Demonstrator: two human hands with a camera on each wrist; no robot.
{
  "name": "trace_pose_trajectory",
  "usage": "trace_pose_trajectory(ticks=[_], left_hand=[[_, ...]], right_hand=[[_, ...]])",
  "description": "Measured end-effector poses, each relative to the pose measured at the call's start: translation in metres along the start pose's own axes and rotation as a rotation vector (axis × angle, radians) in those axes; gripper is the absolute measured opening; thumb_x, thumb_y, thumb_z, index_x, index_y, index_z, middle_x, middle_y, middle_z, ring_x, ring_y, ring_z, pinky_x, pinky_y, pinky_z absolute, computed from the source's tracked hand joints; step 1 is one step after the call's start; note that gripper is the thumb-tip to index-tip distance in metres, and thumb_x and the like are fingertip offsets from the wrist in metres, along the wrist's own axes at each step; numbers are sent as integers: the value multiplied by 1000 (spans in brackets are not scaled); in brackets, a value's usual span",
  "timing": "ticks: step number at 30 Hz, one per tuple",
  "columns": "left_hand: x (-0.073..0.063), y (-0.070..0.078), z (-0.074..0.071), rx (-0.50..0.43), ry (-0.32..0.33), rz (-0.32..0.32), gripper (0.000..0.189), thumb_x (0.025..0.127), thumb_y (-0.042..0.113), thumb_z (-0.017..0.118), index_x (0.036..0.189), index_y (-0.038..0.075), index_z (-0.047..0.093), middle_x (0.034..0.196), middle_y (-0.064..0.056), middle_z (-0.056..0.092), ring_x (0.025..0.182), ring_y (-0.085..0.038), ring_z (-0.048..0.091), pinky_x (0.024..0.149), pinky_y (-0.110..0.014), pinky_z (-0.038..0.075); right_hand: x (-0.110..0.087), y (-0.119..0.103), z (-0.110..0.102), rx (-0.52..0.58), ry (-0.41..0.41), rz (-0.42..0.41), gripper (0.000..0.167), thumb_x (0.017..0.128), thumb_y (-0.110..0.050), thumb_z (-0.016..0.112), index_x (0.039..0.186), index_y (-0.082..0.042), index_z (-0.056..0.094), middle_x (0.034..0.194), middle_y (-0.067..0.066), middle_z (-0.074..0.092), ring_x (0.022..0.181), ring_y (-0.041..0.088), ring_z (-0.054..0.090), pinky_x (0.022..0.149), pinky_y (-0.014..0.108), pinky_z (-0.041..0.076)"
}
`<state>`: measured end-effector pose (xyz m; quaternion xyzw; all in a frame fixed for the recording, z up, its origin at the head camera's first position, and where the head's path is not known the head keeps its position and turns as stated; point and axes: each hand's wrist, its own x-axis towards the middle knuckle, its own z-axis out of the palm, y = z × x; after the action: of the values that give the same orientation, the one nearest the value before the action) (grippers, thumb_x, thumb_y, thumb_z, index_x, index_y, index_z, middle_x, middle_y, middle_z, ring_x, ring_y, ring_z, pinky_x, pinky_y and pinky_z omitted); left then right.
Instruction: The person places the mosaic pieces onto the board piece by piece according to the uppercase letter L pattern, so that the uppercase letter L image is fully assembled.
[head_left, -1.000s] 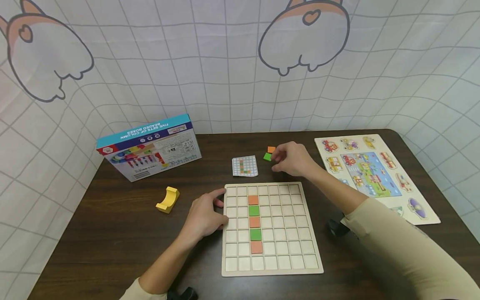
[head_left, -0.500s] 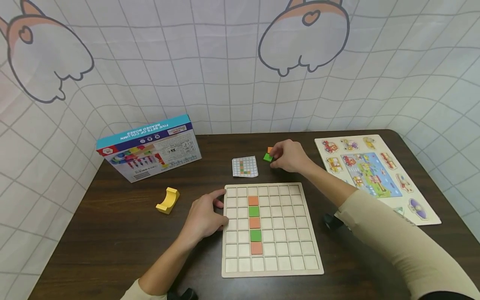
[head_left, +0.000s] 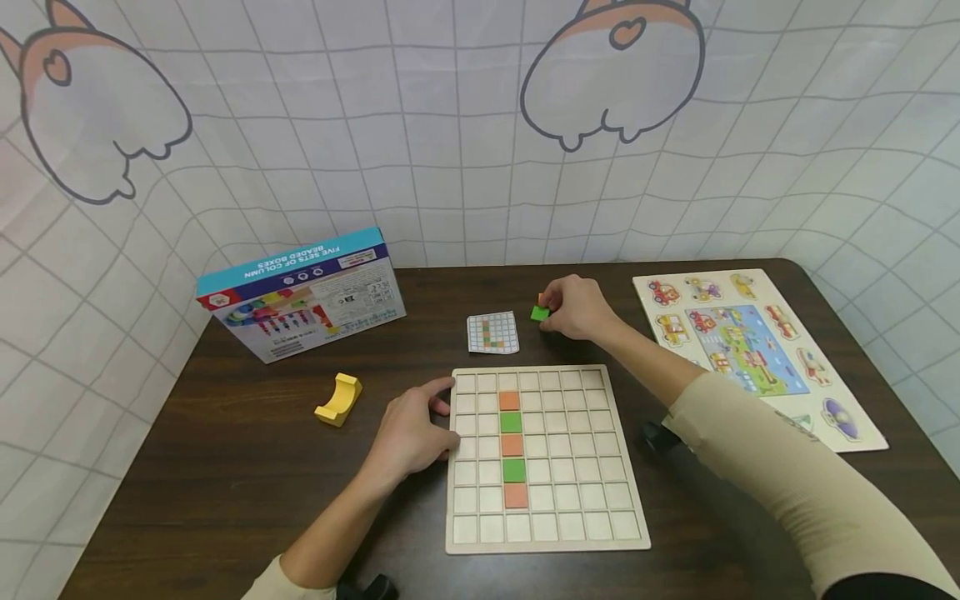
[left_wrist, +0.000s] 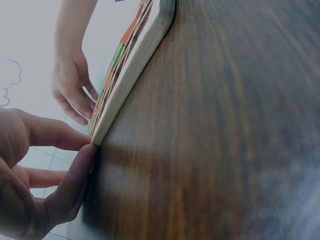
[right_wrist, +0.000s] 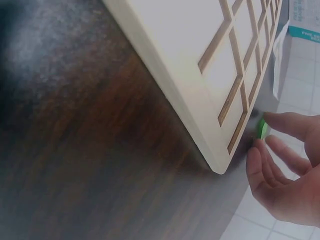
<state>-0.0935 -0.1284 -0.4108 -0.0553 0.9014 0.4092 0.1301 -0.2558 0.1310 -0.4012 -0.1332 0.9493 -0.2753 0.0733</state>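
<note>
A pale wooden grid board (head_left: pixel 570 546) lies on the table, with one column of alternating orange and green square tiles (head_left: pixel 513 471) set in it. My left hand (head_left: pixel 408 433) rests at the board's left edge, thumb and index finger touching it. Beyond the board's far side, my right hand (head_left: pixel 576 308) pinches a small green tile (head_left: pixel 540 313). That green tile (right_wrist: pixel 262 128) shows between the fingertips in the right wrist view. An orange tile (head_left: pixel 541 298) sits just behind, mostly covered by the fingers. A small printed pattern card (head_left: pixel 492 333) lies left of the right hand.
At the back left stands a blue and white toy box (head_left: pixel 307 292). A yellow curved block (head_left: pixel 340 400) lies left of my left hand. To the right is a vehicle picture-puzzle board (head_left: pixel 847 433), partly under the right forearm. A tiled-pattern curtain (head_left: pixel 465 183) rises behind the table.
My right hand has shifted slightly left and away from me, closing in on the green tile and covering more of the orange one. The left hand keeps its place on the board's edge.
</note>
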Motion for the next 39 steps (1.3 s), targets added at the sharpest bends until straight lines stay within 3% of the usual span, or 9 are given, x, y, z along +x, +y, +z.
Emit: trace_pose_trajectory(ticks=[11, 25, 39], left_hand=[[0, -1, 0, -13, 6, 36, 82, 68, -6, 75, 147, 13, 60, 100, -7, 64, 57, -18, 57, 48, -29, 47], [0, -1, -1, -5, 2, 22, 82, 69, -4, 76, 147, 13, 60, 100, -6, 64, 66, -20, 57, 49, -29, 47], [-1, -2, -1, -25, 3, 22, 81, 70, -5, 76, 147, 13, 59, 100, -7, 63, 57, -18, 59, 48, -29, 49]], right_hand=[[2, -2, 1, 1, 1, -22, 29, 83, -10, 85, 109, 1, 74, 108, 17, 74, 105, 34, 67, 95, 47, 55], [6, -3, 3, 21, -14, -17, 29, 85, -7, 81, 112, -1, 76, 111, 17, 74, 108, 33, 66, 96, 47, 55], [8, -4, 3, 2, -25, -20, 21, 83, -6, 80, 103, -4, 77, 107, 12, 75, 108, 31, 66, 96, 46, 54]])
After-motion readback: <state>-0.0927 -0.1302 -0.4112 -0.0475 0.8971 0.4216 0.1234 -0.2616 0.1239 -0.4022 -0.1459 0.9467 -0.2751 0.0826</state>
